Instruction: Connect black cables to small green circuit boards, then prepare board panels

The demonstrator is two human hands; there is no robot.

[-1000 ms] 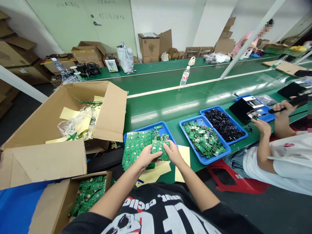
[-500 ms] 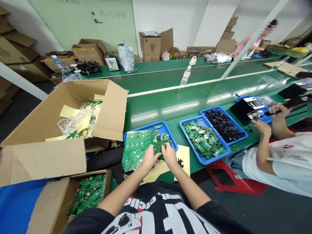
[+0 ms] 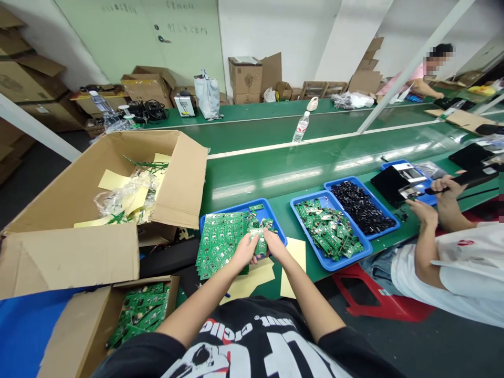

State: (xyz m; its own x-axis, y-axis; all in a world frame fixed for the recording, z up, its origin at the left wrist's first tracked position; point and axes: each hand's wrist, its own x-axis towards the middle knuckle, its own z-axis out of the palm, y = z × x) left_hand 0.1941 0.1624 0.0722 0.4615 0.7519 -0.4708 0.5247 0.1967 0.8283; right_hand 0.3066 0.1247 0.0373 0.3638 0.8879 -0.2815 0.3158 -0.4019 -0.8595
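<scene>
Both my hands meet over the near edge of a blue tray in front of me. My left hand and my right hand are closed on a green circuit board, one at each side, thumbs on top. The fingers beneath are mostly hidden. Stacked circuit board panels fan out at the left of the tray, beside my left hand. Smaller loose boards lie behind the held one. Yellow paper sheets are on the bench below my hands.
Right of me are a blue tray of loose circuit boards and another of small black parts. A co-worker's hands hold a dark tool there. At left stand a large open carton and a box of boards. A bottle stands behind.
The held board has turned so its lighter face catches the light. Dark bits on the yellow paper by my right wrist no longer show. The view has shifted slightly.
</scene>
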